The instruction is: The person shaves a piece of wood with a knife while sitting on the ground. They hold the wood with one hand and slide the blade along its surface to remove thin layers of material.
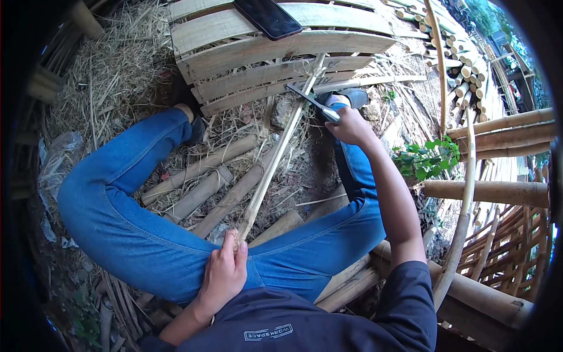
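My left hand point(226, 267) is closed round the near end of a long pale bamboo strip point(275, 158), close to my lap. From there the strip slants up and away to the right, its far end lying against a slatted bamboo stand point(258, 56). My right hand point(350, 124) grips the handle of a knife point(314, 102) above my right foot. The dark blade points left and crosses the strip near its far part; whether it touches the strip I cannot tell.
A black phone point(268, 19) lies on the stand's slats. Bamboo poles point(234, 196) lie on the ground between my legs, amid straw and shavings point(129, 64). To the right are a leafy plant point(427, 158), horizontal bamboo poles point(487, 192) and a stack of cut bamboo point(466, 70).
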The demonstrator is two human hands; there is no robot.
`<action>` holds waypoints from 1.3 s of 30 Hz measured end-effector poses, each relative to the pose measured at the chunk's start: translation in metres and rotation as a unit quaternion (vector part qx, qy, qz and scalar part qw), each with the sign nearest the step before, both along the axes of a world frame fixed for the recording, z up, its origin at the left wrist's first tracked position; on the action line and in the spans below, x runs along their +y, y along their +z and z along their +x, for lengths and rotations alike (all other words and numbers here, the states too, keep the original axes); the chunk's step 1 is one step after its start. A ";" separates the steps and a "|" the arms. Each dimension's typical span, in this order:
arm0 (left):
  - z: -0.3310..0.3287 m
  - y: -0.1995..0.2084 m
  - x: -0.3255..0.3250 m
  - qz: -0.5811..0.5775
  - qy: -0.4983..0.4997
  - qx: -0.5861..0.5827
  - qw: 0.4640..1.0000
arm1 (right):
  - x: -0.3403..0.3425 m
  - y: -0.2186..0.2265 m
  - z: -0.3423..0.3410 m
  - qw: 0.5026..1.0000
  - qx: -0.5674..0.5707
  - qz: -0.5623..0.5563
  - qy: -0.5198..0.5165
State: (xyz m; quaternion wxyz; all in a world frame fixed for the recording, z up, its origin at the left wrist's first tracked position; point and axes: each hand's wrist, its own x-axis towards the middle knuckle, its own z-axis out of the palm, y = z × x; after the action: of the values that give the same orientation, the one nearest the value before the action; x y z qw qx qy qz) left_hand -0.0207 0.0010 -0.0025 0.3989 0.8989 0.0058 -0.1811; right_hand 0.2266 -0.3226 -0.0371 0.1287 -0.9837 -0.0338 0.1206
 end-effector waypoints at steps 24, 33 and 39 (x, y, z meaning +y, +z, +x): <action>0.000 -0.003 0.001 0.034 -0.012 -0.020 0.999 | 0.017 -0.023 -0.032 0.991 0.003 0.054 -0.124; 0.009 -0.002 0.014 -0.099 0.028 0.009 0.995 | 0.041 0.017 -0.079 0.998 0.043 0.032 0.045; 0.012 -0.004 0.022 -0.276 0.096 0.255 0.922 | 0.047 0.019 -0.075 0.993 0.051 0.090 0.064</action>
State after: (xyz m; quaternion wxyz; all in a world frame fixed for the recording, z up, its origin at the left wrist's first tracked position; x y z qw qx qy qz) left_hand -0.0085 0.0226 -0.0067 0.6316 0.6718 0.1435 -0.3594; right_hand 0.1515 -0.2760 -0.0181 0.2103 -0.9565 -0.1006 0.1751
